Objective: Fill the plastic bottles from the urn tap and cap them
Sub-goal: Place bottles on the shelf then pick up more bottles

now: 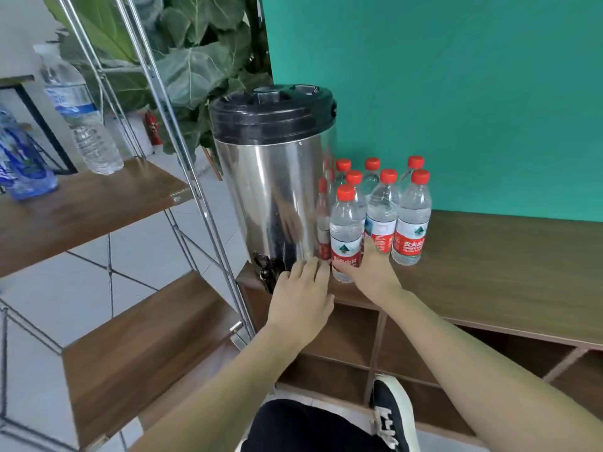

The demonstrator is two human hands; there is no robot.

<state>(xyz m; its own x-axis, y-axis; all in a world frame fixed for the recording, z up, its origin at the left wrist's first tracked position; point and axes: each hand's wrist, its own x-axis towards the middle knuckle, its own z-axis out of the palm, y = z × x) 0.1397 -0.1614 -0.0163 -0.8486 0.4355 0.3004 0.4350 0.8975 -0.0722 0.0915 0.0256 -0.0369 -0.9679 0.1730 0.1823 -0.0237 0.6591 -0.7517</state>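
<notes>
Teal wall [456, 93], wooden counter [505, 272] with cubbies below, metal-framed wooden shelves [98, 203], leafy plant [195, 60], tiled floor [146, 249]

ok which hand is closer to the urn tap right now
Left. The left hand reaches just right of the urn tap, fingers at the urn's base. The right hand is farther right, gripping the front bottle.

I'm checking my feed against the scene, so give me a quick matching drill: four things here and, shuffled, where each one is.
Things:
1. urn tap
2. right hand
3. large clear bottle
4. potted plant

Places:
A. on the wooden shelf, far left
B. behind the urn
C. low on the urn's front
D. against the nearest red-capped bottle

Pairs: 1-C, 2-D, 3-A, 4-B
</notes>
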